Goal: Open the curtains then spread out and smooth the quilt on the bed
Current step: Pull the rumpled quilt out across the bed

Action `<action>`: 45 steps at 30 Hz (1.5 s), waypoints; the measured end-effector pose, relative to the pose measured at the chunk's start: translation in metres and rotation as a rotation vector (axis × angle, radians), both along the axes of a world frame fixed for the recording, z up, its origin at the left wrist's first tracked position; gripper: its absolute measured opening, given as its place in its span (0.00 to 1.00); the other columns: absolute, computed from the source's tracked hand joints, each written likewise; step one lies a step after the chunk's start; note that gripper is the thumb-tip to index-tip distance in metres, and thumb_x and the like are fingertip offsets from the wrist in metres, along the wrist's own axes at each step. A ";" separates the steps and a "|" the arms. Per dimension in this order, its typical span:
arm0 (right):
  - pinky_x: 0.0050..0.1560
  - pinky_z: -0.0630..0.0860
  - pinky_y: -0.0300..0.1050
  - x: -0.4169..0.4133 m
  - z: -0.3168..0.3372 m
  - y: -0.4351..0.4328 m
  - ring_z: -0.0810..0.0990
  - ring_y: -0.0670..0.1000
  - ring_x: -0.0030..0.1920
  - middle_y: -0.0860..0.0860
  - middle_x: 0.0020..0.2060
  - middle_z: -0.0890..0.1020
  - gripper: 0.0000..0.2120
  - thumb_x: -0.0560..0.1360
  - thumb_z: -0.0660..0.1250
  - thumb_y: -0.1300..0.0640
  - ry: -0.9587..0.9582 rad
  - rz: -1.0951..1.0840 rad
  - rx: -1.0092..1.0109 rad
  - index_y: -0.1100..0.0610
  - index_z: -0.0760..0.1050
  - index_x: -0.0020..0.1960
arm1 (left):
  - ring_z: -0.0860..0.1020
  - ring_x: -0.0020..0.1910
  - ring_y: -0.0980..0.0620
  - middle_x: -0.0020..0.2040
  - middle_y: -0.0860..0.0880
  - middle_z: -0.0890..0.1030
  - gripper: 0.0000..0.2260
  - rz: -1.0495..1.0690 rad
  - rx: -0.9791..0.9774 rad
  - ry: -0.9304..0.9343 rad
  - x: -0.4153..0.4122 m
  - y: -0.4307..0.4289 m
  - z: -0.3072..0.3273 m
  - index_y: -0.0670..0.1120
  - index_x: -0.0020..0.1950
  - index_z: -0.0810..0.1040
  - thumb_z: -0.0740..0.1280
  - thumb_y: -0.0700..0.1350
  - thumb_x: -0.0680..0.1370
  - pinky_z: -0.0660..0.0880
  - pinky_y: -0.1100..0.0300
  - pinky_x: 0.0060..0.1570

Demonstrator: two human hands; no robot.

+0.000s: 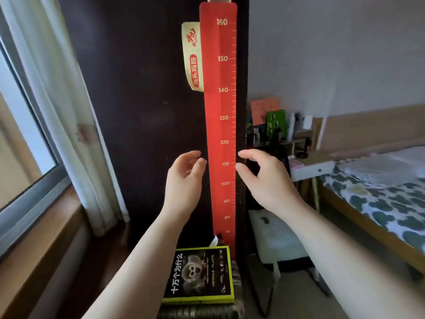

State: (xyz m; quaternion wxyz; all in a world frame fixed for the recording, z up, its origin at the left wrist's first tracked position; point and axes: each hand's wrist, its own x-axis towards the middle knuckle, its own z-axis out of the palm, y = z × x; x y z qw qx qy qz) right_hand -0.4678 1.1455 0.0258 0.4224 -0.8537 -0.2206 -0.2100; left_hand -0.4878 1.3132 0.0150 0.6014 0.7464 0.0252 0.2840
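The biggest thing before us is a dark cabinet [138, 111] that fills the middle of the view, with pale wall to its right. Next in size is the bed [345, 217] along the right edge. It carries a patterned cover [372, 196] with dark green blotches, and a paler layer [391, 162] lies farther up. We cannot tell which of these is the quilt, and neither looks drawn out flat by hand. On the left, the window [25, 143] shows bare glass, and the white curtain [69, 116] hangs bunched in a narrow column between the frame and the cabinet. From this we judge the curtain step done on this side, though the rest of the window is out of view. A red height chart [222, 100] runs down the cabinet's right part. The left hand [184, 178] and right hand [264, 178] are raised on either side of it, well apart from the bed. In each the grip is loose, with fingers softly curled and spread and nothing held or pinched. Beyond them, a surface [312, 168] beside the bed holds small bottles and cards, too small for us to name. Below the chart lies a book [200, 275] with a yellow-green border. We judge the whole quilt part left to do: turning to the bed, spreading, then smoothing.
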 end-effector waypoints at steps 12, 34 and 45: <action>0.48 0.70 0.27 -0.043 -0.053 -0.228 0.76 0.33 0.54 0.36 0.51 0.79 0.11 0.78 0.65 0.53 0.238 -0.355 0.417 0.50 0.79 0.59 | 0.82 0.47 0.55 0.47 0.51 0.84 0.08 -0.473 -0.143 0.090 0.004 -0.229 -0.032 0.48 0.54 0.80 0.62 0.46 0.81 0.78 0.62 0.50; 0.49 0.71 0.29 -0.035 -0.096 -0.606 0.79 0.40 0.56 0.41 0.51 0.82 0.07 0.77 0.67 0.55 0.209 -0.799 0.594 0.51 0.80 0.54 | 0.83 0.44 0.55 0.46 0.50 0.84 0.09 -0.873 -0.291 0.321 0.083 -0.639 -0.085 0.47 0.54 0.81 0.64 0.48 0.80 0.78 0.62 0.48; 0.53 0.76 0.44 0.104 -0.113 -0.701 0.78 0.45 0.56 0.44 0.55 0.81 0.11 0.78 0.65 0.51 0.275 -0.952 0.586 0.52 0.79 0.59 | 0.82 0.46 0.51 0.46 0.49 0.84 0.09 -0.937 -0.277 0.407 0.239 -0.742 -0.102 0.46 0.53 0.81 0.64 0.48 0.80 0.77 0.59 0.49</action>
